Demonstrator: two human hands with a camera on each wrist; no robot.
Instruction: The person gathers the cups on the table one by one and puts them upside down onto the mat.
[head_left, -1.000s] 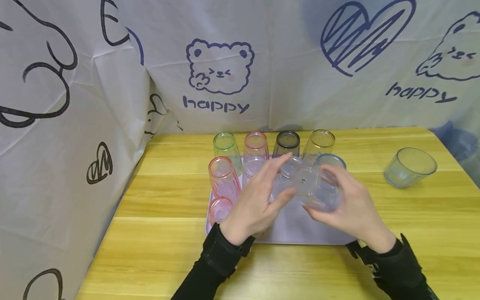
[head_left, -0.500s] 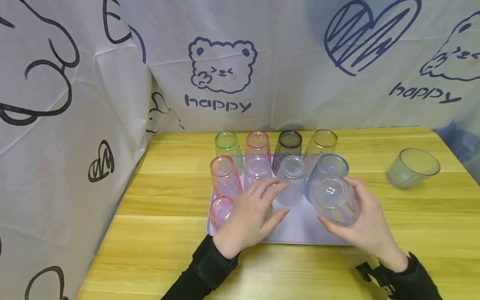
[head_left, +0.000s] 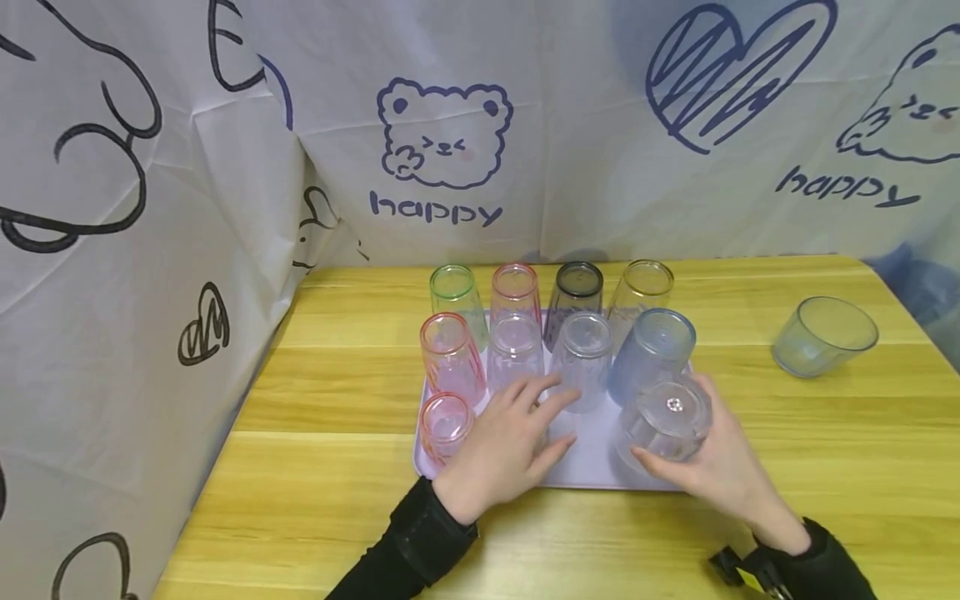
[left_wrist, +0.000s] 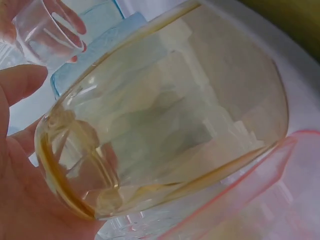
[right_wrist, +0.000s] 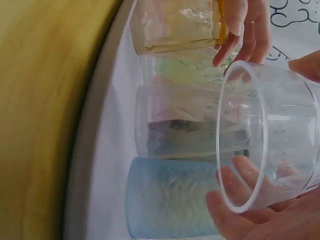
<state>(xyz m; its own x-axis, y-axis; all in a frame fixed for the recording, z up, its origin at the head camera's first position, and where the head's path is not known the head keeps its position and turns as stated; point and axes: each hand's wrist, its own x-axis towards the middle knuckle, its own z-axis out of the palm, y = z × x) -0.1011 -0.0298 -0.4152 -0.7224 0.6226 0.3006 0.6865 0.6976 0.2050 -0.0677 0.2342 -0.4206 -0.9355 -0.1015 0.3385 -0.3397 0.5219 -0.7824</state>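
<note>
In the head view my right hand [head_left: 723, 467] holds a clear cup [head_left: 667, 417] upside down over the front right of the lilac tray [head_left: 592, 475]. In the right wrist view its fingers and thumb curve round the cup's wall, and the rim [right_wrist: 265, 145] faces the tray. My left hand [head_left: 502, 442] reaches over the tray's front with fingers spread and loosely bent, gripping nothing. Beside its palm stands an amber glass [left_wrist: 165, 115], mostly hidden by the hand in the head view; contact between them is unclear. A blue glass [head_left: 652, 358] stands just behind the clear cup.
Several upturned glasses stand in rows on the tray, among them green [head_left: 453, 300], black [head_left: 577, 300] and red-rimmed [head_left: 450, 358] ones. A short pink-red glass [head_left: 446, 425] is at front left. A wide clear glass [head_left: 823, 337] stands upright on the table at right.
My right hand has carried the clear cup rightward, away from the left hand, then lowered it toward the tray's front right. My left hand has drawn back slightly toward the front.
</note>
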